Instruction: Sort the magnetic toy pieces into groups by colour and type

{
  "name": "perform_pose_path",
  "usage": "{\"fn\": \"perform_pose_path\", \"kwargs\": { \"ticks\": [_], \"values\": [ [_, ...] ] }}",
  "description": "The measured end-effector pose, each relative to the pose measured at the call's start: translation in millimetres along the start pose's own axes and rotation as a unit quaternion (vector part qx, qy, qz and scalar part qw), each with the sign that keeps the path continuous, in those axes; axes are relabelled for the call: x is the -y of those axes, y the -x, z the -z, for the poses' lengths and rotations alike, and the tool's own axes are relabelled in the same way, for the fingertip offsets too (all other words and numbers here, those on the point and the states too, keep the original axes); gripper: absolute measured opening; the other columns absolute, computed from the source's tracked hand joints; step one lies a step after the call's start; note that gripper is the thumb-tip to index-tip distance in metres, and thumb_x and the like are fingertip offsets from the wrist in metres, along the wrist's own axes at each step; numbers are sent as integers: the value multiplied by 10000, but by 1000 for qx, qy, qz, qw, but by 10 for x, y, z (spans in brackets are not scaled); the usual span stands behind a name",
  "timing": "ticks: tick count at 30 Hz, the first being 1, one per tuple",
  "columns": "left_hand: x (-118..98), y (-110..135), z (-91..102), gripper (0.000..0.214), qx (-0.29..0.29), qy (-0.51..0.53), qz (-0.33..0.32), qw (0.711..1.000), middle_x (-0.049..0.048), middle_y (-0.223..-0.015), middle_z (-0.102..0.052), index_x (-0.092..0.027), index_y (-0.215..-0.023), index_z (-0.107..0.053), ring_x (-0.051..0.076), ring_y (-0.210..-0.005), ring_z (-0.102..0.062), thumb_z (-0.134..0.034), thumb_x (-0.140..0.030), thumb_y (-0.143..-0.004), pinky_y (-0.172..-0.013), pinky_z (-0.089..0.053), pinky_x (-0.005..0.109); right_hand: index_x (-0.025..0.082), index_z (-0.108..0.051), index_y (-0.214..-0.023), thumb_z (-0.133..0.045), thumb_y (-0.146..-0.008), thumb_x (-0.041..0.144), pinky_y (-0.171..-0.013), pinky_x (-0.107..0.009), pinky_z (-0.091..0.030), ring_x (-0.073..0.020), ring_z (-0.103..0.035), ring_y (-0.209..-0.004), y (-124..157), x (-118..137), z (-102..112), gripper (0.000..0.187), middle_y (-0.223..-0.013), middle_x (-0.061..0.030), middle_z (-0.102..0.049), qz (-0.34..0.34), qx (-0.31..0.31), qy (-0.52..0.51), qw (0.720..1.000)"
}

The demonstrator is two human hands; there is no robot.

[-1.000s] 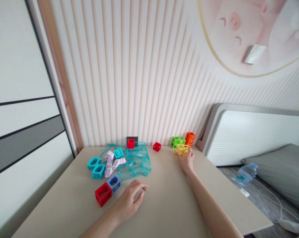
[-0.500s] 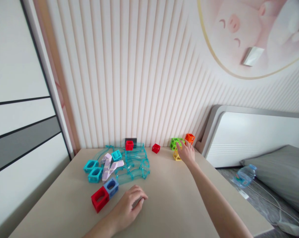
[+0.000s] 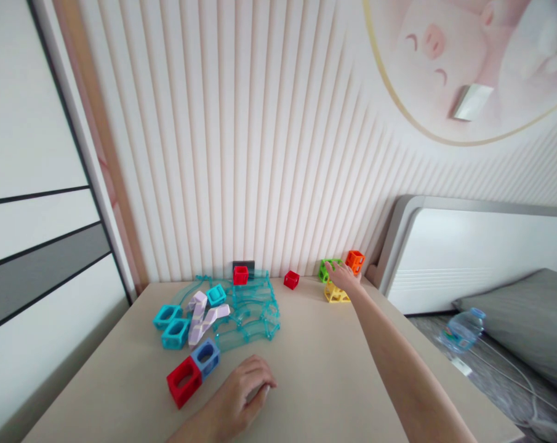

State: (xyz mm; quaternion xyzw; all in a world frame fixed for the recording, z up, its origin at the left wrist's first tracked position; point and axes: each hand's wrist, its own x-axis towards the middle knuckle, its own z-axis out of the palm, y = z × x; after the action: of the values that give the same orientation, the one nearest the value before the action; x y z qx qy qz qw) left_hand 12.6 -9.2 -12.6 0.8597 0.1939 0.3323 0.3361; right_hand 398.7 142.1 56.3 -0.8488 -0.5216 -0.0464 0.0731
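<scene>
My right hand [image 3: 343, 278] stretches to the table's far edge, its fingers lying on a green magnetic cube frame [image 3: 327, 271]. An orange cube frame [image 3: 354, 261] stands just beyond them, and a flattened yellow frame [image 3: 336, 294] lies below my palm. My left hand [image 3: 244, 391] rests curled on the beige table [image 3: 324, 381], holding nothing. Nearest to it are a joined blue cube [image 3: 205, 357] and red cube [image 3: 183, 381].
Transparent teal track pieces [image 3: 255, 314], lilac pieces [image 3: 202, 317], a teal cube [image 3: 175, 334] and a red cube [image 3: 292, 280] lie on the table. A ribbed wall [image 3: 241, 154] backs it. Beyond the right edge are a bed and a plastic bottle [image 3: 463, 330].
My right hand has moved off the yellow frame and onto the green one. The yellow frame now lies flatter on the table. My left hand has barely moved.
</scene>
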Motion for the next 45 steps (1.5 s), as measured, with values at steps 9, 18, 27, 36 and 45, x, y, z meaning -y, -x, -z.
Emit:
{"fn": "perform_pose_path", "kwargs": {
  "ticks": [9, 18, 27, 36, 45],
  "values": [
    [-45, 7, 23, 210, -16, -15, -29, 999, 60, -917, -698, -209, -981, -636, 180, -920, -649, -463, -91, -959, -863, -518, 287, 231, -326, -1576, -390, -923, 717, -1118, -667, -207, -404, -224, -1492, 628, 48, -192, 816, -1632, -192, -280, -88, -109, -25, 990],
    [-67, -8, 41, 211, -22, -28, -25, 999, 56, -895, -695, -208, -958, -644, 180, -888, -653, -466, -96, -942, -859, -526, 291, 229, -401, -1536, -488, -942, 550, -1058, -493, -398, -354, -451, -1381, 628, -57, -288, 681, -1601, -192, -328, -83, -97, -72, 989],
    [-34, 1, 29, 217, -21, -34, -17, 999, 46, -898, -694, -212, -954, -642, 177, -895, -652, -474, -77, -926, -901, -513, 301, 301, -282, -1586, -509, -929, 563, -985, -516, -460, -372, -504, -1328, 569, -108, -266, 743, -1599, -171, -314, -83, -77, -88, 990],
    [-37, -7, 68, 211, -39, -45, -15, 998, 44, -889, -699, -213, -943, -656, 176, -887, -656, -479, -97, -933, -884, -526, 295, 243, -195, -1610, -541, -910, 598, -1108, -601, -312, -425, -256, -1492, 650, -66, -282, 857, -1670, -217, -116, -83, -133, -79, 984],
    [-45, -24, 42, 218, -39, -44, -20, 998, 52, -876, -705, -206, -937, -678, 177, -882, -659, -481, -112, -933, -847, -532, 289, 207, -439, -1498, -493, -998, 442, -1167, -544, -334, -351, -296, -1505, 1485, 876, -450, 556, -1645, -179, -258, 210, -185, -186, 942]
  ]
}}
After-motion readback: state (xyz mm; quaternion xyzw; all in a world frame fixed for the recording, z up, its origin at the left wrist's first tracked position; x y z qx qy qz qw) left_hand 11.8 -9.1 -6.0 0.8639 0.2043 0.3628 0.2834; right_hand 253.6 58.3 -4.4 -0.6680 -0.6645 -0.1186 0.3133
